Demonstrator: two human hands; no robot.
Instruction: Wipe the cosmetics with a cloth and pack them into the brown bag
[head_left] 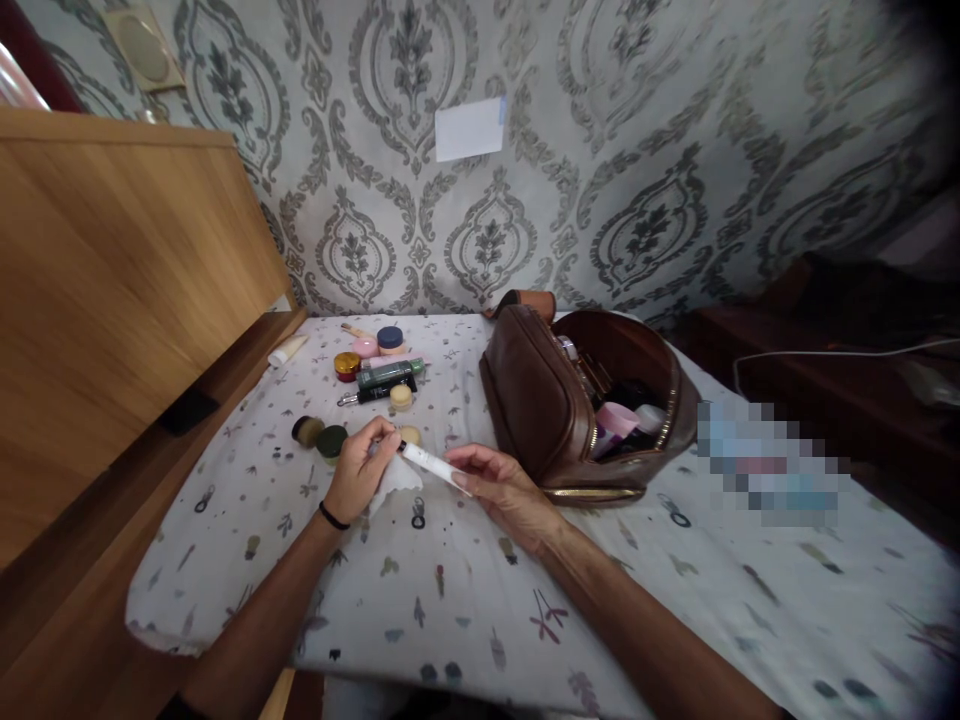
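Observation:
A slim white tube (429, 462) with a dark end is held between my two hands above the cloth. My left hand (360, 468), with a black band at the wrist, is closed around the dark end and also has a crumpled white tissue (394, 485) in its grasp. The fingers of my right hand (510, 490) pinch the tube's other end. Just beyond the left hand are a dark green-lidded jar (331, 443) and a small cream-coloured pot (409, 435), partly covered by the hand. To the right stands an unzipped brown leather bag (529, 400) with cosmetics inside.
Behind my hands lie a green tube (386, 376), a gold-lidded jar (346, 366), a blue-lidded jar (390, 340) and a pink round case (365, 347). A cream tube (288, 350) rests near the wooden cabinet (135, 280). Patterned wallpaper rises behind the printed cloth (465, 590).

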